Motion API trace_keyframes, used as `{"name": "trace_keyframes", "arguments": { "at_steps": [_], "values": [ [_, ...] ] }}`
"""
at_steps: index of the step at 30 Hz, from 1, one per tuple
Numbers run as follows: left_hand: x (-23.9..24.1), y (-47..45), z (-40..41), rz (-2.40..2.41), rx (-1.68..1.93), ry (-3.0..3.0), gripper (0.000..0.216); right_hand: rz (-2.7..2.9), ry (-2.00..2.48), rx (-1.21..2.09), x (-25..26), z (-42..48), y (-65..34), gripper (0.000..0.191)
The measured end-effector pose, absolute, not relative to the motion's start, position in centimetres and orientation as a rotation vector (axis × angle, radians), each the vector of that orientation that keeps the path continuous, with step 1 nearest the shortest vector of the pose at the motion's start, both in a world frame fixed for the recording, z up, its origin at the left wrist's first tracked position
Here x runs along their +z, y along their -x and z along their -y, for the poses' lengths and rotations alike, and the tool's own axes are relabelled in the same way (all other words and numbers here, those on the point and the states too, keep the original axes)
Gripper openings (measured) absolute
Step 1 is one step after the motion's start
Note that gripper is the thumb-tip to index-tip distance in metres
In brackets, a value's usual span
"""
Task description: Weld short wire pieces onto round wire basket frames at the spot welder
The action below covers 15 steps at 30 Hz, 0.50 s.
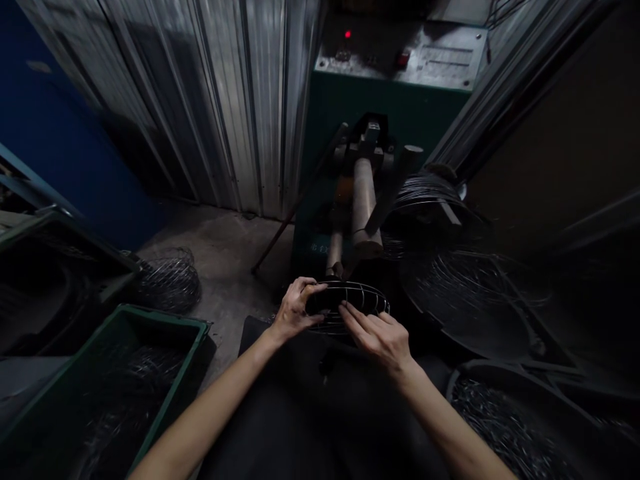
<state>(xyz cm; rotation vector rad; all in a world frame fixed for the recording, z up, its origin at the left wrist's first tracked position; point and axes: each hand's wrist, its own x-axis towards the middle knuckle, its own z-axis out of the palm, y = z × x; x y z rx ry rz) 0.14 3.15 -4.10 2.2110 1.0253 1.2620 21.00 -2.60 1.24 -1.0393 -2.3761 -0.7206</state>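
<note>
A round wire frame (363, 288) with thin cross wires is held low in front of my body, just below the arms of a green machine. Around its left rim my left hand (296, 310) is closed, thumb and fingers on the wires. My right hand (376, 333) grips the right side, with a finger reaching onto the near wires. Part of the frame is hidden behind my fingers, and its inside is dark. Above it, the machine's thick metal cylinder arm (365, 200) points toward me.
A green crate (117, 313) with wire pieces stands at left, near a wire bundle (170, 280). At right are wire coils (430, 190) and a tub of small metal pieces (500, 420). A control panel (440, 60) tops the machine; a slanted rod (275, 240) reaches the floor.
</note>
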Motion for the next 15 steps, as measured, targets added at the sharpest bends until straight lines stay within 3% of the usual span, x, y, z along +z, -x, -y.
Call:
{"name": "trace_keyframes", "arguments": {
  "at_steps": [7, 15],
  "values": [
    [-4.1, -0.4, -4.9, -0.975, 1.301, -2.245, 0.056, 2.373, 0.970, -0.871, 1.6, 1.2, -20.9, 0.031],
    [-4.5, 0.0, -5.5, -0.971, 1.324, -2.270, 0.059, 2.381, 0.959, -0.867, 1.3, 0.7, -20.8, 0.036]
  ]
}}
